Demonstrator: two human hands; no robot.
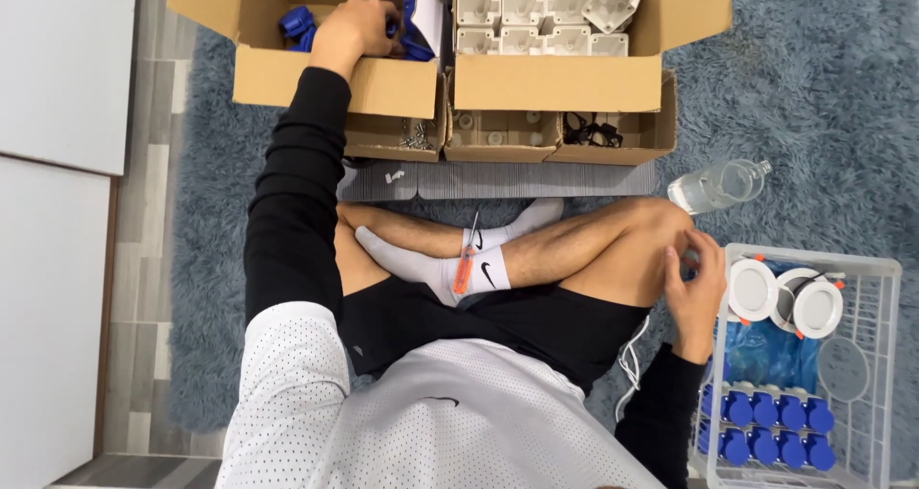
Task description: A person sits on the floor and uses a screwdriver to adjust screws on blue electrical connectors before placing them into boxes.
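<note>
the person sits with crossed legs on a shaggy grey-blue carpet [804,97]. the left hand [352,25] reaches far forward into an open brown cardboard box [335,82] and lies on the small blue plastic parts [299,22] inside it. the fingers are curled down over these parts, but they are hidden behind the back of the hand, so i cannot tell if they really pinch one. a white paper sheet [430,11] stands at the right wall of this box.

the right hand [697,288] rests near the right knee, just beside the white wire basket [876,355]. the thumb and the fingertips are brought close together; whether a small thing is between them i cannot tell.

in the basket lie round white lamp fittings [753,290] with orange clips, and below them two rows of blue round caps [766,412].

a second open cardboard box [555,82] stands just beside the first and holds white plastic square housings [522,6]. in front of both boxes there are lower cardboard trays [632,144] with small screws [416,140] and black wires [589,130]. a clear plastic bottle [718,183] lies on the carpet near the knee. an orange-handled small tool [464,269] rests on the white socks [450,269].
</note>
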